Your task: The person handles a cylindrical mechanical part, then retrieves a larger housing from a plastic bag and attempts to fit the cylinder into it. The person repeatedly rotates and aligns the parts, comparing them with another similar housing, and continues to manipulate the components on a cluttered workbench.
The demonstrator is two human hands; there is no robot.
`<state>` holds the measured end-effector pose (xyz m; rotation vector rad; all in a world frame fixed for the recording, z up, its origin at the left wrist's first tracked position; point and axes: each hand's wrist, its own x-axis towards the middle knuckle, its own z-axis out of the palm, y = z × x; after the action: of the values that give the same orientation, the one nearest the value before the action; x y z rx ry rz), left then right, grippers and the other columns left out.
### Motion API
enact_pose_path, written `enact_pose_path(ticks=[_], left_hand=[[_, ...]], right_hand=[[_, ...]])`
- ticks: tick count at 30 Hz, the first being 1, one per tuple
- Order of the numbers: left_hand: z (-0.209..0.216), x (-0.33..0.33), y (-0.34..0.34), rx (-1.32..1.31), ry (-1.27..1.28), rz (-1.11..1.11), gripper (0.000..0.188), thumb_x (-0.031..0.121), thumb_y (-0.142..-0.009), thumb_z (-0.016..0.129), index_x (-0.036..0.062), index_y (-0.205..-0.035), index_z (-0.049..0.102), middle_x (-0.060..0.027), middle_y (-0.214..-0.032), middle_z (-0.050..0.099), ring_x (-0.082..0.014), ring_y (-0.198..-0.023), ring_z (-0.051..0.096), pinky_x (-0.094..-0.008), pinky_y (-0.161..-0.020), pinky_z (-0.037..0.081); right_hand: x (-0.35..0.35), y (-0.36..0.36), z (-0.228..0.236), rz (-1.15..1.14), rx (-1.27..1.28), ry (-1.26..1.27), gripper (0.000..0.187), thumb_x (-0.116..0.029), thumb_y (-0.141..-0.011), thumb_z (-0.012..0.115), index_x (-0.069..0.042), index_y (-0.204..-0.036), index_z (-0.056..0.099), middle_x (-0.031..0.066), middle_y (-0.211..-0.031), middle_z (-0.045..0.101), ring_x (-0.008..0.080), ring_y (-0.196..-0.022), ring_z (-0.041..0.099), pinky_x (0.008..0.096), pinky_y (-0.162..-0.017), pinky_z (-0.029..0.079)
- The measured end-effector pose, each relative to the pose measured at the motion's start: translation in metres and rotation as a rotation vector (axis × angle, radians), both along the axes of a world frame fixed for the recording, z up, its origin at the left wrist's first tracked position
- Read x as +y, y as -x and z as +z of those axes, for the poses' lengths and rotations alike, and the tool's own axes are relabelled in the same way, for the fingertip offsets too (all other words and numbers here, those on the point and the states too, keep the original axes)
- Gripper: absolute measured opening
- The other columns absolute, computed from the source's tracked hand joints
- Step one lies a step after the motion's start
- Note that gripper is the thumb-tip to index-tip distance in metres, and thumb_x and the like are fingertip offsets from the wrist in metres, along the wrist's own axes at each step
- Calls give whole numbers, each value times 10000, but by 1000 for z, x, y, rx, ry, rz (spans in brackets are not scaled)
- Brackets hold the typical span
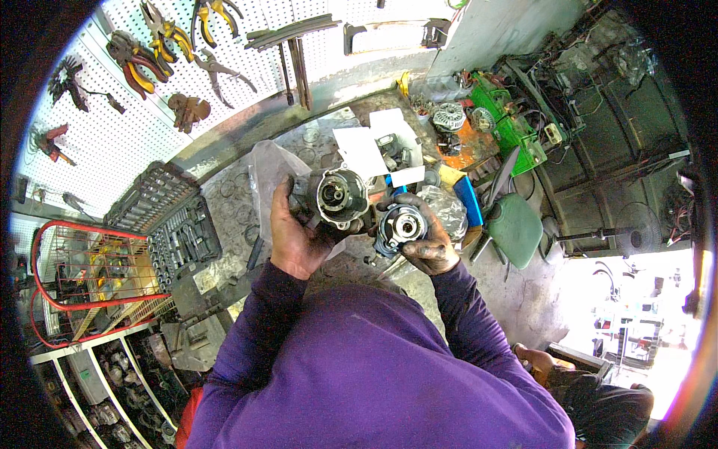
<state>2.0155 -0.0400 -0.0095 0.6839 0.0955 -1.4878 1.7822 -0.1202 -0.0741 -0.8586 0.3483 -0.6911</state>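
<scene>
My left hand is closed around a round metal housing, which looks like part of a motor. Its open end faces me, showing a hollow inside with a central piece and lugs on the rim. Beside it, my right hand grips a smaller round metal part with a bright ring and a hole at its centre. Dark grime covers the fingers of both hands. The two parts are held side by side above the workbench, close together; fingertips partly hide the space between them.
An open socket set lies on the bench at left, near a red wire rack. Beyond my hands stand a white box and a clear plastic bag. A green chair is at right. Another person's leg shows lower right.
</scene>
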Motion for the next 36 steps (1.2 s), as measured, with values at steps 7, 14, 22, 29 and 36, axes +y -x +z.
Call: enact_pose_path(ticks=[7,14,22,29,36], left_hand=[[0,-1,2,17,-19,11,716,615,-1035,373,22,-1353,618,-165,-1309,675,-336,-1207,669,-547,-1062,536],[-2,0,2,-1,-23,9,701,602,-1037,372,23,-1335,632,-156,-1291,688,-329,-1197,676,-537,-1052,546],[-1,2,1,14,59,-60,720,632,-1025,352,57,-1369,614,-163,-1331,670,-362,-1218,662,-582,-1027,539],[1,5,0,-3,-24,-45,740,656,-1032,310,79,-1412,575,-151,-1347,654,-340,-1213,659,-556,-980,565],[-12,6,-5,34,65,-78,785,691,-1014,315,71,-1431,558,-165,-1359,646,-353,-1200,656,-560,-975,561]], right_hand=[[0,-1,2,4,-16,15,978,-94,-669,875,-63,-1524,400,196,-1439,560,334,-1211,650,504,-1060,536],[0,0,-3,9,-15,21,977,-106,-681,874,-66,-1530,392,203,-1442,557,338,-1203,654,504,-1049,542],[-1,1,-5,6,-23,-23,966,-147,-697,855,-69,-1540,390,183,-1433,564,302,-1229,630,481,-1043,540],[2,5,-12,-29,21,-79,893,-130,-716,770,-63,-1534,419,131,-1434,562,288,-1295,586,452,-1119,473],[3,12,-37,-51,84,-110,866,-66,-736,748,-62,-1534,414,125,-1319,614,293,-1216,638,452,-1039,537]])
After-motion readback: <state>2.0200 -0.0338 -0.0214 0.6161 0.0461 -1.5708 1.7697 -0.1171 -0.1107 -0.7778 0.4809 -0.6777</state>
